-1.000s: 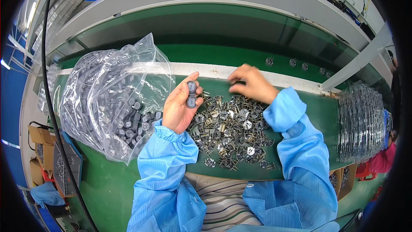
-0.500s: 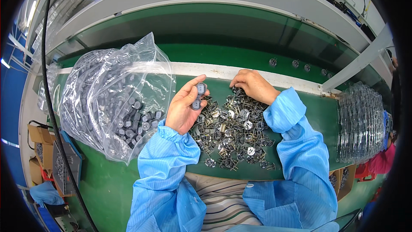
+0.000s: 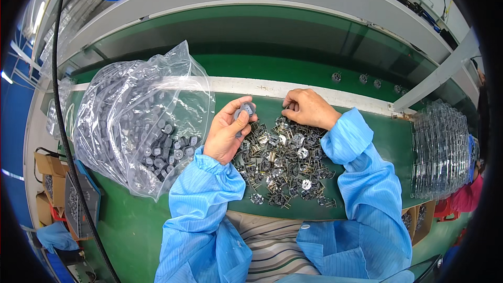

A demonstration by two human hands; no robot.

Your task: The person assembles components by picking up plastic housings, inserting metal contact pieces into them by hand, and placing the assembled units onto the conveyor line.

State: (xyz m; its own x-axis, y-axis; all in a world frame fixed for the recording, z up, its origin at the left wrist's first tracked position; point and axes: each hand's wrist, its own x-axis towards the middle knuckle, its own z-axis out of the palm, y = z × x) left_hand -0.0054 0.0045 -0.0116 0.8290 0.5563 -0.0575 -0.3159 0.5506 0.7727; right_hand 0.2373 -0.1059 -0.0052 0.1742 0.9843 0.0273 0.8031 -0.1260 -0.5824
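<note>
My left hand (image 3: 225,135) is closed around small grey plastic caps (image 3: 247,108), its thumb pressed across them; at least two show. Just right of it lies a heap of small metal-pinned parts (image 3: 285,152), some with shiny round faces and brass-coloured prongs. Over the heap's far edge, my right hand (image 3: 310,108) has its fingers curled into a pinch. A small dark bit shows by its fingertips, too hidden to name. Left of my left hand, a clear plastic bag (image 3: 126,126) lies with its mouth towards me, full of more grey caps (image 3: 178,153).
Beyond a white rail (image 3: 251,88) runs a green belt (image 3: 262,68) carrying several small round parts (image 3: 363,78) at the right. Stacked clear plastic trays (image 3: 440,149) stand on the right. A black cable (image 3: 57,73) hangs at the left, above cardboard boxes (image 3: 50,178).
My left thumb has moved over the caps, which have turned in the fingers. The right hand has shifted only slightly. The round parts on the belt have moved a little to the right.
</note>
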